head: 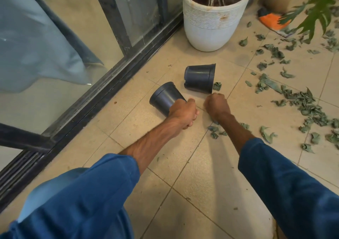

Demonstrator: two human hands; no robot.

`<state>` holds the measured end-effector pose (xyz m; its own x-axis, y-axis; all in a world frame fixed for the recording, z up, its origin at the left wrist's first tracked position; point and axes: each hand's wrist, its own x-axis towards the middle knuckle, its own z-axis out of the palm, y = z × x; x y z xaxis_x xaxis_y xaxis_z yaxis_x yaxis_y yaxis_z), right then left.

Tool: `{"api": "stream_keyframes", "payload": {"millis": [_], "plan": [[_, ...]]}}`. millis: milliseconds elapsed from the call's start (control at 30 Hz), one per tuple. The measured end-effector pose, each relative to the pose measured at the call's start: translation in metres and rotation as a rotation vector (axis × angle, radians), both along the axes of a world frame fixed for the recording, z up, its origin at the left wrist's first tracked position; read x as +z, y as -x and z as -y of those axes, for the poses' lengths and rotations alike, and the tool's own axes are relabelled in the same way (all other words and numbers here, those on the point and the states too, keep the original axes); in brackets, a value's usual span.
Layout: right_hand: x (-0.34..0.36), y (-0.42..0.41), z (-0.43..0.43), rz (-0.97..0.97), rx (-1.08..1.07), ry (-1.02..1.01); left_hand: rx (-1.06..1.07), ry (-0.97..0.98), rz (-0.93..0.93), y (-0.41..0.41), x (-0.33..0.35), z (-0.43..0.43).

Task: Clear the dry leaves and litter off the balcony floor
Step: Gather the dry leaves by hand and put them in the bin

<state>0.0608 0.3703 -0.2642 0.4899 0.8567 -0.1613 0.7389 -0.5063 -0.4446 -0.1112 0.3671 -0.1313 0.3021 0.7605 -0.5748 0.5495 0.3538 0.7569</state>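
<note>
Foreground: blue sleeves (88, 192). Far left, glass door (73, 36). Left grip (183, 113) curled round the rim of a dark pot (165, 96) lying on its side on the tiled floor (192, 165). Second dark pot (200, 78) just beyond, also tipped. White planter (211, 27) behind. Right grip (217, 105) fisted beside the second pot's rim; contents impossible to tell. Dry leaves (302, 101) scattered across the floor at right.
</note>
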Motion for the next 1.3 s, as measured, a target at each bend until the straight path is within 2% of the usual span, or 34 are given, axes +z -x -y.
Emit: {"api": "stream_keyframes", "payload": {"millis": [100, 167, 300, 333, 400, 500, 633, 767, 900, 933, 967, 1033, 1100, 1300], "plan": [[0.002, 0.005, 0.000, -0.032, -0.047, -0.033, -0.010, 0.023, 0.032, -0.005, 0.000, 0.001], [0.026, 0.008, 0.013, -0.198, -0.077, -0.139, -0.022, 0.033, 0.039, -0.006, 0.000, 0.001], [0.099, 0.020, 0.049, -0.659, -0.167, -0.433, -0.001, 0.060, 0.024, -0.010, 0.000, 0.004], [0.112, 0.023, 0.055, -0.715, -0.160, -0.467, 0.015, 0.078, 0.026, -0.012, 0.001, 0.004], [0.128, 0.031, 0.061, -0.698, -0.101, -0.468, 0.060, 0.117, 0.058, -0.015, 0.006, 0.004], [0.136, 0.039, 0.065, -0.571, -0.037, -0.460, 0.143, 0.212, 0.130, -0.021, 0.008, 0.006], [0.138, 0.037, 0.074, -0.630, 0.004, -0.437, 0.188, 0.264, 0.198, -0.023, 0.007, 0.007], [0.136, 0.039, 0.077, -0.686, 0.084, -0.381, 0.116, 0.140, 0.081, -0.019, 0.008, 0.009], [0.136, 0.018, 0.080, -0.931, 0.033, -0.322, 0.020, -0.019, -0.075, -0.014, 0.008, 0.008], [0.128, 0.009, 0.079, -0.907, -0.034, -0.347, 0.014, -0.047, -0.089, -0.014, 0.009, 0.006], [0.117, 0.000, 0.075, -0.802, -0.111, -0.377, 0.013, -0.062, -0.088, -0.013, 0.010, 0.004], [0.085, -0.022, 0.060, -0.482, -0.243, -0.374, -0.003, -0.064, -0.063, -0.011, 0.014, 0.001], [0.055, -0.043, 0.037, -0.257, -0.262, -0.289, -0.045, -0.061, -0.039, -0.008, 0.016, 0.000], [0.012, -0.082, -0.034, -0.089, -0.046, -0.100, -0.115, -0.113, -0.093, 0.000, 0.020, 0.000]]}}
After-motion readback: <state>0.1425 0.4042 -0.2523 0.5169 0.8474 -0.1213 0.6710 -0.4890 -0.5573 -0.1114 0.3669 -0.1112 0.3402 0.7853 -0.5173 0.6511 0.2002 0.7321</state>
